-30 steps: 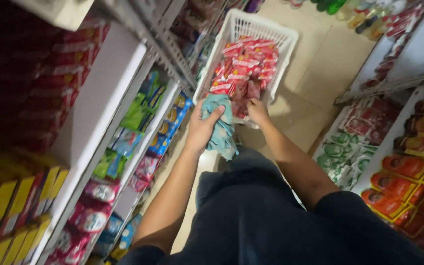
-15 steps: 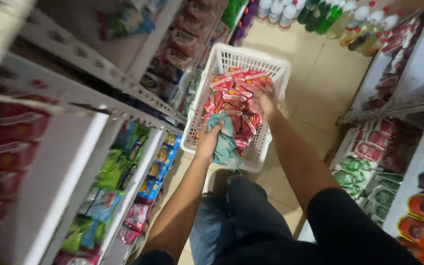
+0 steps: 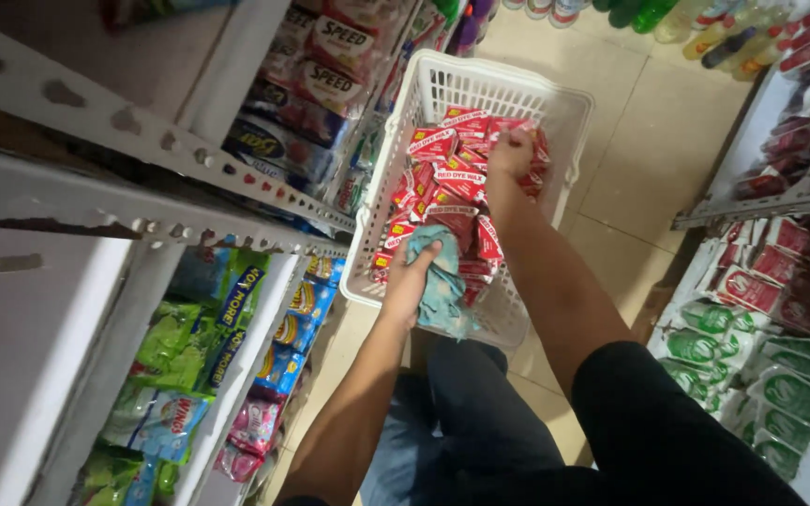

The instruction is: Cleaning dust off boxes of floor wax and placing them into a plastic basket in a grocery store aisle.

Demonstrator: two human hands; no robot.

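The left hand (image 3: 410,281) grips a blue cloth (image 3: 438,281) while the right hand (image 3: 510,155) grabs red packets (image 3: 452,178), which could slip from the fingers onto the floor (image 3: 649,122).

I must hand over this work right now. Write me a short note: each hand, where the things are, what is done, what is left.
Left hand: closed on a crumpled light blue cloth, at the near edge of the white basket.
Right hand: reaching deep into the basket, its grip closed among the red packets; whether it holds one cannot be seen.
Things: the basket stands on the tiled floor in the aisle, beside the left shelves, and is still quite full of red packets.
Done: nothing can be judged as finished.
Left: the many packets still in the basket.
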